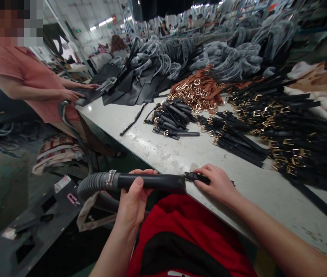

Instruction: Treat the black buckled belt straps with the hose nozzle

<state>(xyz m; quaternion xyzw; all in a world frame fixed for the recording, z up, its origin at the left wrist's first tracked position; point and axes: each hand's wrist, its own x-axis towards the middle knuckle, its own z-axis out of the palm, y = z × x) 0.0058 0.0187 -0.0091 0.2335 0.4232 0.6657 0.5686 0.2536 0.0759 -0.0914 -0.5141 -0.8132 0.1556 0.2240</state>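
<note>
My left hand (136, 194) is closed around a black flat-ended hose nozzle (163, 182), thumb on top, held level just off the table's near edge. A metal clamp (111, 179) joins the nozzle to a grey ribbed hose (92, 184) that curves away to the left. My right hand (216, 181) is closed over a black buckle strap (191, 176) lying on the white table (163, 152). The strap's buckle end points at the nozzle mouth, very near it; the hand covers most of its length.
Black buckle straps (171, 117) lie in piles, with more (290, 134) at right and brown straps (199, 90) behind. Plastic-wrapped bundles (229, 57) and black sheets (140, 86) fill the back. A person in a pink shirt (40, 79) stands at the far left corner.
</note>
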